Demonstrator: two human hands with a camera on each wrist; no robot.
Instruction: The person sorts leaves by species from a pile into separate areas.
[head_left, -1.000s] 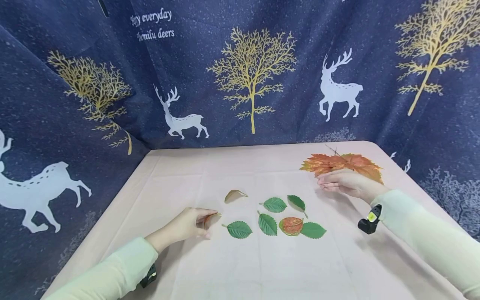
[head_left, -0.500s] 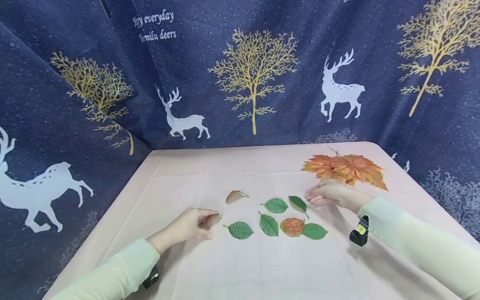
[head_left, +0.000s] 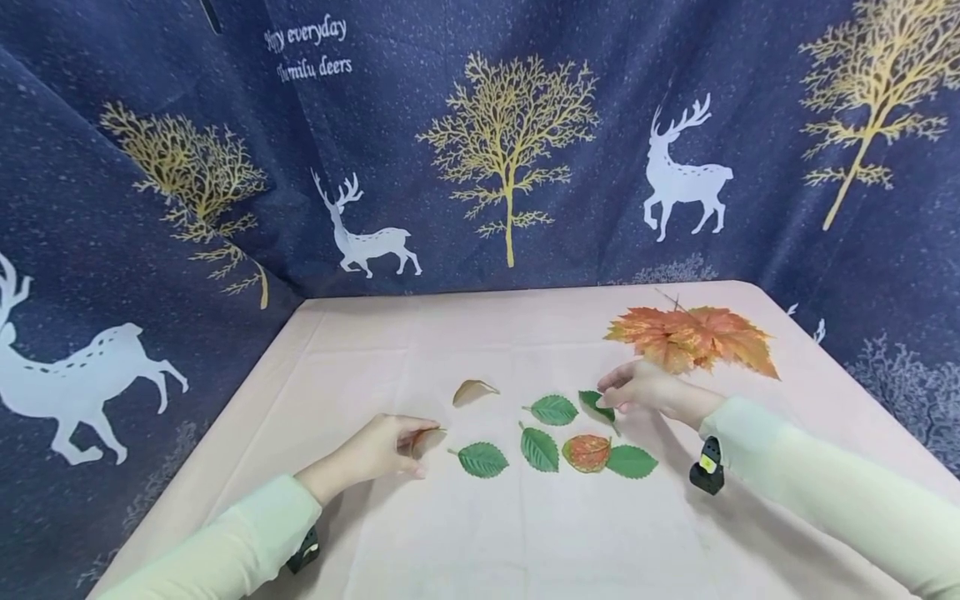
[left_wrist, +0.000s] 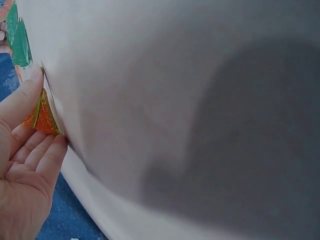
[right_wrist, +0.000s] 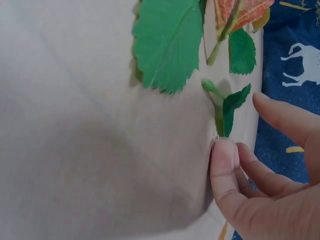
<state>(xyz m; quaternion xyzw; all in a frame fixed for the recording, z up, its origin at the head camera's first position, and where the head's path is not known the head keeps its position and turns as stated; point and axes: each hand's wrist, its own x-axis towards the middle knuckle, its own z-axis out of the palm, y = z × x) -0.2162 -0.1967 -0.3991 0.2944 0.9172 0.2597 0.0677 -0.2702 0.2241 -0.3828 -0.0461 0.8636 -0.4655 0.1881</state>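
Note:
In the head view, my left hand is at the left of the leaf group. It holds a small orange leaf by its edges between thumb and fingertips, low over the cloth. My right hand is over the curled dark green leaf at the group's upper right. In the right wrist view, the thumb meets the near end of that leaf, while the forefinger stands apart from it. Several green leaves lie between the hands, one of them touching a red-orange leaf.
Large orange maple leaves lie overlapped at the back right of the pale pink tablecloth. A curled brownish leaf lies behind the left hand. A dark blue curtain with deer and trees hangs behind the table.
My right hand has moved left and slightly nearer from the maple leaves to the curled dark green leaf. My left hand keeps its place with the orange leaf.

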